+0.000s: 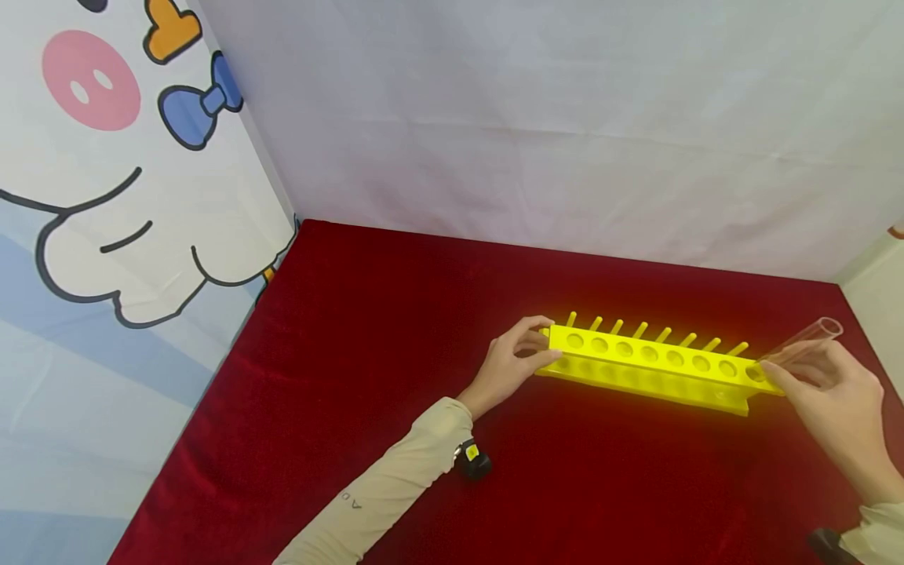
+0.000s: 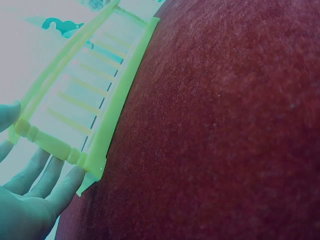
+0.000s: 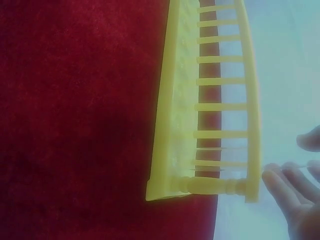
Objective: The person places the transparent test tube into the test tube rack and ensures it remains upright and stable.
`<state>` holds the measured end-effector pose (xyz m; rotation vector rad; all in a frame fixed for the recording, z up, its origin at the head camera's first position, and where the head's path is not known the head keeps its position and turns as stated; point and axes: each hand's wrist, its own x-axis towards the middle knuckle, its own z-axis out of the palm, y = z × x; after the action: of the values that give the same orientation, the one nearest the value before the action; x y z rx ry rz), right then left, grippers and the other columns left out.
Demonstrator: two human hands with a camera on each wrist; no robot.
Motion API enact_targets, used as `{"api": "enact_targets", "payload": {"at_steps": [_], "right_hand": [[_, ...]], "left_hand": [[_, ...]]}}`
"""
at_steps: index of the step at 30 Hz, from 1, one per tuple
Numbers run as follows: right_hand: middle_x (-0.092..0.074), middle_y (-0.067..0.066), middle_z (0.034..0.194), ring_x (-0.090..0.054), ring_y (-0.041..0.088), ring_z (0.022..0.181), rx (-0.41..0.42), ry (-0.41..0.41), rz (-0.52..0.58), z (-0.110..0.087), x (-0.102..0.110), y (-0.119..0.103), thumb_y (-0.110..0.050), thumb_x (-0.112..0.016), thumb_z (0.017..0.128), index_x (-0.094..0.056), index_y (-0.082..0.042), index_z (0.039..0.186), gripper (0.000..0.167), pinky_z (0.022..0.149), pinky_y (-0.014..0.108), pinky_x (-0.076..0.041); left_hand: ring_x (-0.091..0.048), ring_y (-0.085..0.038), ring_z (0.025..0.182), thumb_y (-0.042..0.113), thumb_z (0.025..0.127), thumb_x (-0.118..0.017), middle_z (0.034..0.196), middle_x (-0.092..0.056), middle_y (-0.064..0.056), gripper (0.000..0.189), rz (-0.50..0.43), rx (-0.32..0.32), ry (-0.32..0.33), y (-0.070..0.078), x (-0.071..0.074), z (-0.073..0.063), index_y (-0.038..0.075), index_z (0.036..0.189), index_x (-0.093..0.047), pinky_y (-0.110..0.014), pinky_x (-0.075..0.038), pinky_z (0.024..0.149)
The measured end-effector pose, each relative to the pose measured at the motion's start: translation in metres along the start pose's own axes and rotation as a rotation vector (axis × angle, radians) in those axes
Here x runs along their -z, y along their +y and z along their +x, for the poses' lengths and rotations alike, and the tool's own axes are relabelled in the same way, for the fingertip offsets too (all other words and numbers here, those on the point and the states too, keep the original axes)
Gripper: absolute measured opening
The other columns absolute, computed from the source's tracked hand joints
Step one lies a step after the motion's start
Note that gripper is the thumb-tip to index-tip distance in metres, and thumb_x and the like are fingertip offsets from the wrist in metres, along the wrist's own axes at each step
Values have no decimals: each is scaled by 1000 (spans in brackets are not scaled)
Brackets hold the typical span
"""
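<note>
A yellow test tube rack (image 1: 650,357) stands on the red cloth, with a row of round holes on top and pegs along its back. My left hand (image 1: 510,357) grips the rack's left end, its thumb in front and fingers round the end post (image 2: 50,145). At the opposite end, my right hand (image 1: 840,392) pinches a clear test tube (image 1: 822,329), which leans to the right in the head view. The tube's lower part passes into the end hole; its faint outline shows between the rack's pegs (image 3: 220,134) in the right wrist view.
Red velvet cloth (image 1: 367,329) covers the table. A pale curtain (image 1: 551,133) rises behind its back edge. On the left hangs a cartoon-printed sheet (image 1: 106,235). A dark wrist device (image 1: 475,461) sits by the left sleeve.
</note>
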<state>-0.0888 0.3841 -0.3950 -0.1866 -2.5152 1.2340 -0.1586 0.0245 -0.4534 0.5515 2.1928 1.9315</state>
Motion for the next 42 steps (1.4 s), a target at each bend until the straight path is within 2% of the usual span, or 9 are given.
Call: {"api": "enact_targets", "payload": {"at_steps": [3, 8, 17, 20, 24, 30, 34, 38, 42], "right_hand": [[-62, -22, 82, -60, -13, 75, -2, -1, -11, 1, 1, 1, -2, -73, 81, -58, -4, 97, 23, 64, 5, -45], [-62, -24, 80, -59, -13, 74, -17, -10, -27, 1, 2, 1, -6, -74, 80, -58, -6, 98, 24, 63, 5, -45], [-60, -29, 82, -57, -16, 75, -27, -29, -63, 2, 6, 3, -11, -74, 82, -57, -10, 101, 25, 65, 3, -43], [-58, -31, 83, -55, -17, 75, -35, -39, -83, 3, 7, 2, -15, -73, 83, -57, -12, 102, 25, 64, 3, -42], [-57, -30, 85, -54, -17, 76, -32, -39, -104, 4, 9, 2, -18, -71, 85, -57, -14, 103, 24, 65, 2, -42], [-58, -27, 87, -55, -16, 78, -25, -32, -82, 3, 9, 5, -15, -71, 85, -57, -11, 105, 24, 67, 2, -42], [-57, -25, 90, -53, -15, 81, -45, -34, -100, 2, 12, 7, -17, -69, 87, -56, -15, 107, 25, 68, 2, -41], [-52, -26, 94, -49, -16, 85, -62, -47, -154, 2, 15, 6, -24, -67, 89, -54, -18, 111, 26, 67, 1, -39], [-49, -26, 97, -45, -17, 86, -76, -62, -191, 0, 17, 6, -29, -65, 90, -54, -12, 117, 34, 66, 0, -38]], "left_hand": [[-60, -23, 104, 12, 89, -66, 115, -62, -12, 42, 2, -2, 0, 13, 2, -4, 8, 128, -52, -26, -50, 81], [-60, -23, 104, 11, 89, -65, 116, -61, -13, 41, 8, 21, -13, 17, 1, -4, 9, 128, -52, -27, -50, 81], [-59, -16, 103, 24, 89, -68, 114, -61, -3, 41, 40, 59, -27, -15, -4, 10, 26, 126, -52, -27, -51, 80], [-59, -14, 103, 29, 88, -68, 113, -61, 0, 40, 64, 56, -26, -16, -4, 11, 29, 126, -52, -26, -51, 79], [-58, -13, 104, 32, 89, -67, 113, -60, 3, 42, 101, 51, -27, -14, -3, 12, 27, 128, -52, -26, -51, 79], [-58, -22, 109, 30, 89, -66, 117, -60, 1, 46, 139, 61, -40, -12, -3, 13, 20, 132, -52, -24, -51, 78], [-58, -27, 110, 29, 90, -65, 121, -59, -4, 45, 157, 45, -43, -11, -2, 13, 21, 132, -51, -25, -51, 80], [-56, -25, 112, 29, 91, -63, 125, -58, -6, 42, 168, 5, -30, -8, 0, 11, 24, 131, -52, -29, -49, 87], [-56, -21, 113, 29, 91, -63, 126, -58, -3, 40, 193, -30, -6, -5, 3, 8, 23, 130, -53, -33, -48, 90]]}}
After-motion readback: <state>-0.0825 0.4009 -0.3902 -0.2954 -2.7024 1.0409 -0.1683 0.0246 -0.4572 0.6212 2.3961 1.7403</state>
